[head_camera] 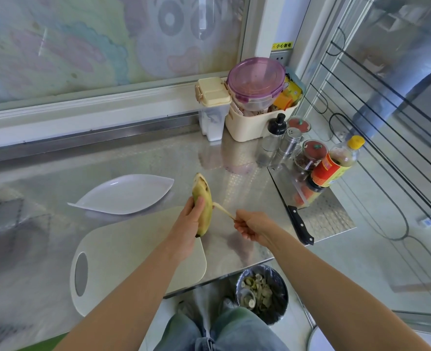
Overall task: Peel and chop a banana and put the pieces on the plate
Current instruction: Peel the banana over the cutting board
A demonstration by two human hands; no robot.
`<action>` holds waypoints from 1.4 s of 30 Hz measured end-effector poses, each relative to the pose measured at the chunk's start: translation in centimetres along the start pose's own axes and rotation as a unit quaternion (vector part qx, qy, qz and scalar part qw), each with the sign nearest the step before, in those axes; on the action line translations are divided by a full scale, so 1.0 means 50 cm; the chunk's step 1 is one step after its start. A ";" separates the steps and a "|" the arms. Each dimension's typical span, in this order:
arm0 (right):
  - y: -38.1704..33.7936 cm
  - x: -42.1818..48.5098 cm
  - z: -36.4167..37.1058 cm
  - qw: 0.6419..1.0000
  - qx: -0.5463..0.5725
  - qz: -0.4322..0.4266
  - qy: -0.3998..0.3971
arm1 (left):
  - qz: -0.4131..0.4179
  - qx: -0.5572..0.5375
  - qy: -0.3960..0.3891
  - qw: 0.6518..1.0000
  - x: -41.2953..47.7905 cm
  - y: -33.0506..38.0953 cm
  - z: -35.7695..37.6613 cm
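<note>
My left hand (187, 224) grips a yellow-green banana (202, 196) above the right end of the white cutting board (123, 257). A thin strip of peel (223, 211) runs from the banana's side to my right hand (251, 225), which pinches its end. The white leaf-shaped plate (123, 195) lies on the steel counter just left of the banana and holds nothing. A black-handled cleaver (289, 201) lies flat on the counter to the right of my right hand.
Sauce bottle (335, 163), spice jars (308, 155) and a shaker (289, 141) crowd the counter's right edge. A cream basket (249, 125) with a purple-lidded container stands at the back. A lined bin (262, 292) with peelings sits on the floor below the counter edge.
</note>
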State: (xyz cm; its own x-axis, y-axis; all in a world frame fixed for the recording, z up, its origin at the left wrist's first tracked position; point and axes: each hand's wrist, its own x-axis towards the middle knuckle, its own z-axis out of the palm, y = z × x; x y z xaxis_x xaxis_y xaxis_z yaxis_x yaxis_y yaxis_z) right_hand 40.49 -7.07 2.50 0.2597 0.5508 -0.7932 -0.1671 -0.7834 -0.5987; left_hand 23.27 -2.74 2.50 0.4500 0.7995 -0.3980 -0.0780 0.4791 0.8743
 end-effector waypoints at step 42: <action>-0.083 -0.048 0.000 0.984 -0.053 -0.165 -0.045 | 0.023 0.029 0.023 0.999 -0.016 0.004 0.021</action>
State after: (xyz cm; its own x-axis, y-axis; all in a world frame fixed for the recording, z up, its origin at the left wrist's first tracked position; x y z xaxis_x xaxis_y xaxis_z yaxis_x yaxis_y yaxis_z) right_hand 40.57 -5.14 6.91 0.1964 0.8003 -0.5665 0.0129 -0.5799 -0.8146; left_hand 23.81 -3.66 3.30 0.4060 0.8362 -0.3687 -0.0450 0.4213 0.9058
